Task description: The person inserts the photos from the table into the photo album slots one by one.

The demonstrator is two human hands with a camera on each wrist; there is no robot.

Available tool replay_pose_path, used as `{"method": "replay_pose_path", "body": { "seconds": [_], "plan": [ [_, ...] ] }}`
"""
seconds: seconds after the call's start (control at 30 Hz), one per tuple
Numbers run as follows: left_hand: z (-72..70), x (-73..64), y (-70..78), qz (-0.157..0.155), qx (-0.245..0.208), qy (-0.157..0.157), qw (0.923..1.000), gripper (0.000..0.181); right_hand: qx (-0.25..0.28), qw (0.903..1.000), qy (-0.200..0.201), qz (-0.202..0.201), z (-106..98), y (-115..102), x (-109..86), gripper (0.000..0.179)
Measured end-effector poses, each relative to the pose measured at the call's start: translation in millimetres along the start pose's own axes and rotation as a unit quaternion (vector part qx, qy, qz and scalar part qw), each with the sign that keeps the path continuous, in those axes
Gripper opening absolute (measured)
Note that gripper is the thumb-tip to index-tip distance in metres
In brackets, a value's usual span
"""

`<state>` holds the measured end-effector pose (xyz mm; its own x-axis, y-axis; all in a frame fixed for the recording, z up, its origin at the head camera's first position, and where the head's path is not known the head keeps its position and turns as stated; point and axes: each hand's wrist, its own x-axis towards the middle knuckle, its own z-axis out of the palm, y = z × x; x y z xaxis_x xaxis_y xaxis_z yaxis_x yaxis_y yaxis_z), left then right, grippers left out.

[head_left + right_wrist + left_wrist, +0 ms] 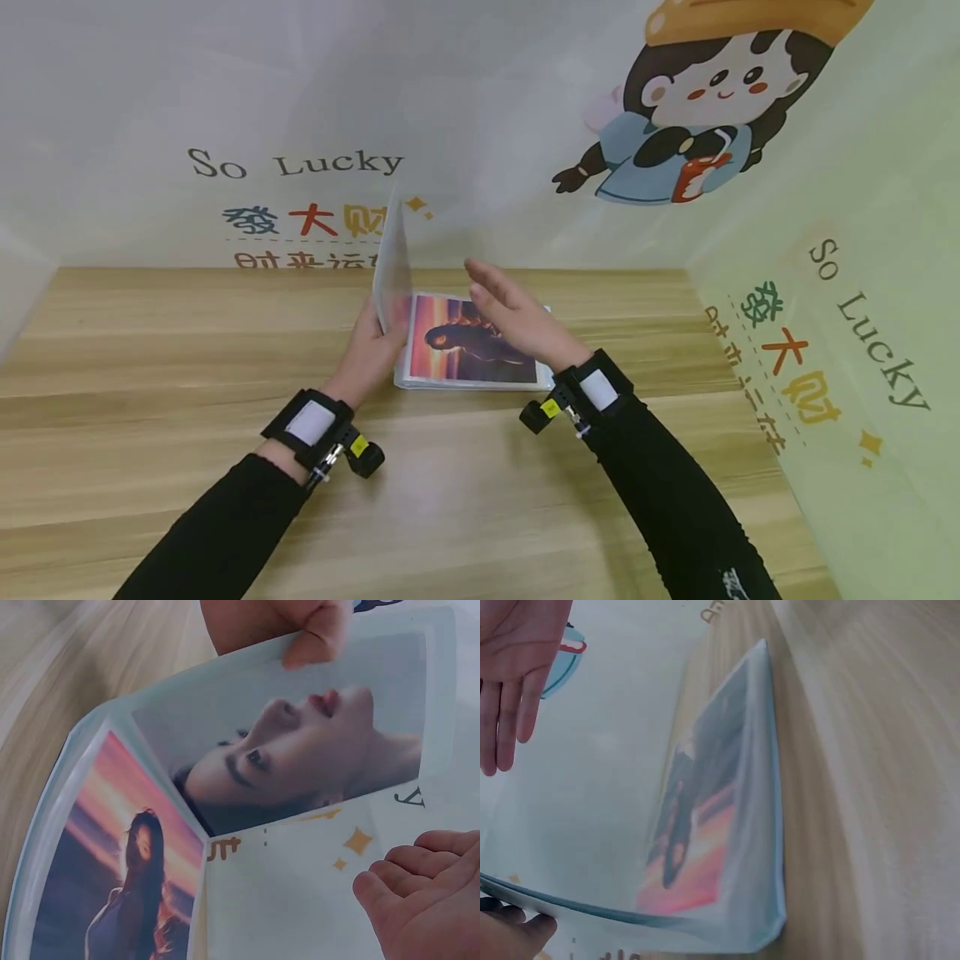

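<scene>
A photo album [472,385] lies opened on the wooden table. Its left side [393,275] stands nearly upright, and my left hand [371,346] holds it with the thumb on the inner face and fingers behind. In the right wrist view that raised side bears a portrait photo [300,742] in a clear sleeve, the left thumb [319,645] pressing its edge. On the flat side is a sunset photo [450,342] of a long-haired figure. Above this page my right hand [525,321] is held with straight fingers, palm turned toward the raised side, gripping nothing.
A pale backdrop with printed lettering [296,165] and a cartoon figure [697,117] rises behind the table. A printed side panel [825,350] stands at the right. Wooden tabletop [450,500] extends in front of the album. Each wrist wears a small strapped camera [365,457].
</scene>
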<state>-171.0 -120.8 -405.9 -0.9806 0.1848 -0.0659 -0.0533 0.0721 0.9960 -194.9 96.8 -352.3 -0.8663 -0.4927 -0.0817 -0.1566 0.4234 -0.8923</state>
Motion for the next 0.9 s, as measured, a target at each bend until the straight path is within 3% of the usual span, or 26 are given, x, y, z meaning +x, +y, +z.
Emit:
{"method": "replay_pose_path", "body": {
  "seconds": [0.13, 0.33, 0.43, 0.53, 0.63, 0.9],
  "plan": [
    [5.1, 11.2, 14.8, 0.030, 0.026, -0.029, 0.9988, 0.079, 0.014, 0.9998, 0.003, -0.014, -5.2, -6.4, 1.9, 0.065],
    [19.7, 18.8, 26.3, 0.037, 0.106, -0.087, 0.9899, 0.092, 0.063, 0.9974, 0.004, -0.036, -8.3, -11.0, 4.3, 0.117],
    [25.5, 19.5, 25.0, 0.056, 0.158, -0.113, 0.9793, 0.098, 0.075, 0.9964, 0.019, -0.035, -10.0, -13.6, 2.7, 0.108],
    [27.0, 18.3, 19.7, 0.066, 0.209, -0.132, 0.9667, 0.101, 0.085, 0.9955, 0.035, -0.022, -14.0, -16.8, -0.1, 0.079],
    [25.1, 16.5, 11.5, 0.059, 0.234, -0.146, 0.9594, 0.102, 0.094, 0.9943, 0.050, -0.009, -19.0, -19.4, -2.9, 0.055],
    [11.1, 15.5, -19.1, 0.040, 0.268, -0.184, 0.9449, 0.097, 0.117, 0.9884, 0.094, 0.023, -30.1, -14.6, -11.0, 0.057]
  ]
}}
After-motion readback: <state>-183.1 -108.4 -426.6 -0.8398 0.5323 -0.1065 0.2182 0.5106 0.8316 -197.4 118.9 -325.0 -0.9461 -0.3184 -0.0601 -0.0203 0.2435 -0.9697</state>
